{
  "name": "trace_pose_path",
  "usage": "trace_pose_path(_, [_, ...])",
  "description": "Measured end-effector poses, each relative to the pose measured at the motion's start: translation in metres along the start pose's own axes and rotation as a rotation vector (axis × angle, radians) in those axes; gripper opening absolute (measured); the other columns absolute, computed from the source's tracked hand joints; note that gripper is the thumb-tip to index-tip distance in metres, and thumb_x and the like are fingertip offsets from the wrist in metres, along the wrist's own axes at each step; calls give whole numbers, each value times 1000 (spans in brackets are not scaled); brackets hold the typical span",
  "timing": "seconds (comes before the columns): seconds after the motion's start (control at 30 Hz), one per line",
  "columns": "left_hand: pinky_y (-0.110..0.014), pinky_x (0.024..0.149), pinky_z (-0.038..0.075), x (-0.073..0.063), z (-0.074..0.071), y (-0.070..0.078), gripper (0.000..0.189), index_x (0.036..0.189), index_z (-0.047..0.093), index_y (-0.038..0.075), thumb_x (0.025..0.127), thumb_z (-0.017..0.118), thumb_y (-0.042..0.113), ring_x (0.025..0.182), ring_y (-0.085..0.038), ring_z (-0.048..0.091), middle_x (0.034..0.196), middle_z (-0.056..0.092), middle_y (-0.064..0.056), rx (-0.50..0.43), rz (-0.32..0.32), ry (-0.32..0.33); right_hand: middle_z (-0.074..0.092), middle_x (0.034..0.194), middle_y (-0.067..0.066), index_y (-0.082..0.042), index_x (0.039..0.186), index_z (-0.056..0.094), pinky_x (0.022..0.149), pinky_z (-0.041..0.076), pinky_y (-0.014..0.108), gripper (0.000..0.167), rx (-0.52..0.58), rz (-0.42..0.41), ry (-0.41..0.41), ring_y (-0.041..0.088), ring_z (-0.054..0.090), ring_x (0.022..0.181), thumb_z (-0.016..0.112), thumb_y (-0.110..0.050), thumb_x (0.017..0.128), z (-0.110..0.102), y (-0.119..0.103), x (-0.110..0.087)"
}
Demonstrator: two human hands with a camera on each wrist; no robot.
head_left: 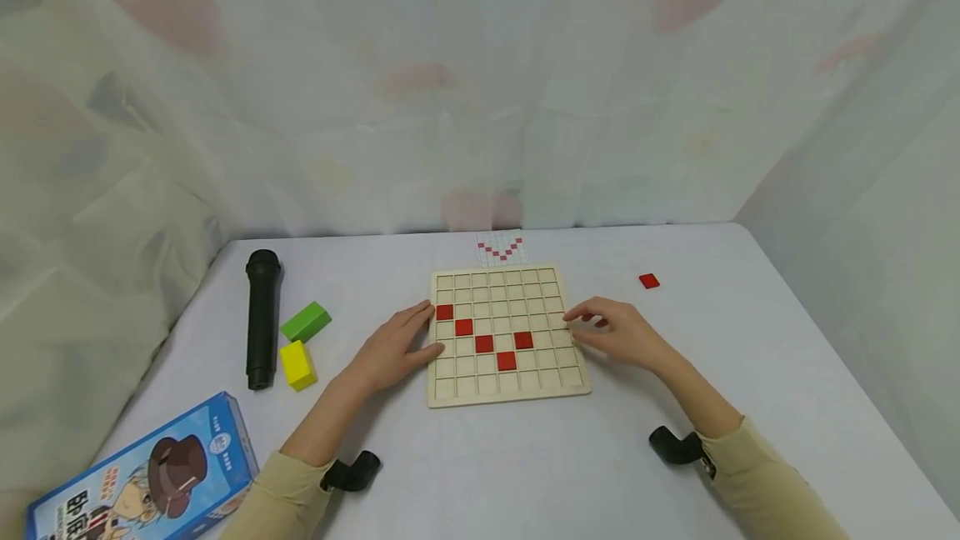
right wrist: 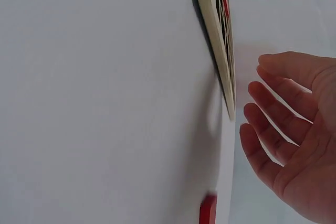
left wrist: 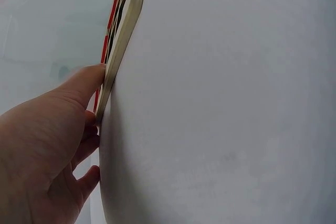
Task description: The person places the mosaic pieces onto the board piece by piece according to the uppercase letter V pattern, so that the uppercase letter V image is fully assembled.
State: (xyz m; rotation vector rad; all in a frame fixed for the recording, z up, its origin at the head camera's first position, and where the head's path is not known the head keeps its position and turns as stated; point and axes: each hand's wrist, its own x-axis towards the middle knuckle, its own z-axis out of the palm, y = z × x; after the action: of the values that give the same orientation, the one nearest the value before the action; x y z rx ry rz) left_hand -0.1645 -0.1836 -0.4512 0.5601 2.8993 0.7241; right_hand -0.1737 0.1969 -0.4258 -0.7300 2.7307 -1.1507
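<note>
A square wooden grid board (head_left: 551,386) lies on the table with several red square tiles in its cells, among them a lowest red tile (head_left: 507,361). At its left edge rests my left hand (head_left: 390,348), thumb and fingertips touching the rim; the left wrist view shows the thumb (left wrist: 86,80) against the board's side. My right hand (head_left: 618,333) hovers by the right edge, its fingers loosely bent and holding nothing. In the right wrist view a gap shows between the fingers (right wrist: 273,103) and the board (right wrist: 215,35).
A printed pattern card (head_left: 502,249) lies behind the board. One loose red tile (head_left: 648,281) is at the back right. On the left are a black microphone (head_left: 262,319), a green block (head_left: 306,322), a yellow block (head_left: 298,366) and a blue box (head_left: 150,482).
</note>
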Motion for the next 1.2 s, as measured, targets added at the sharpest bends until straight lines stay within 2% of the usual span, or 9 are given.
trace_pose_path(0.13, [-50, 112, 31, 0, 0, -2, 76, 150, 37, 4, 92, 65, 44, 141, -33, 31, 155, 33, -11, 2, -7, 1, 68, 111, 2, -10, 113, 70, 85, 53, 42, 23, -24, 39, 17, 24, 59, 102, 70, -9, 89, -14, 12, -15])
trace_pose_path(0.37, [-50, 112, 31, 1, 0, -3, 76, 150, 36, 5, 92, 64, 46, 141, -33, 31, 156, 33, -11, 7, -10, -1, 68, 108, 1, -10, 113, 70, 79, 55, 34, 24, -61, 145, 34, 22, 58, 96, 72, -10, 88, -32, 29, -42])
trace_pose_path(0.63, [-51, 112, 30, 0, 0, -1, 75, 150, 37, 4, 93, 64, 44, 141, -33, 31, 155, 33, -12, 7, 1, -3, 68, 110, 4, -6, 113, 68, 86, 54, 44, 30, -118, 101, 13, 24, 58, 100, 74, -2, 84, -43, 44, -62])
trace_pose_path(0.83, [-51, 112, 30, 0, 1, -1, 75, 150, 36, 3, 93, 64, 44, 141, -33, 31, 155, 33, -12, 8, 7, -1, 67, 112, 4, -5, 115, 67, 85, 55, 38, 35, -121, 78, -1, 23, 58, 99, 73, 3, 82, -45, 49, -67])
trace_pose_path(1.03, [-51, 112, 30, 0, 1, -3, 76, 150, 36, 4, 93, 64, 45, 141, -33, 30, 156, 33, -11, 6, 7, -3, 67, 108, 2, -5, 115, 67, 80, 54, 31, 35, -151, 83, 9, 19, 56, 93, 77, -4, 81, -43, 51, -64])
trace_pose_path(1.2, [-51, 111, 31, 0, 1, -3, 76, 150, 36, 4, 93, 64, 45, 141, -33, 31, 156, 33, -11, 6, 14, 1, 68, 105, 0, -6, 113, 68, 78, 54, 30, 34, -169, 74, 32, 17, 56, 90, 78, -5, 81, -40, 52, -61])
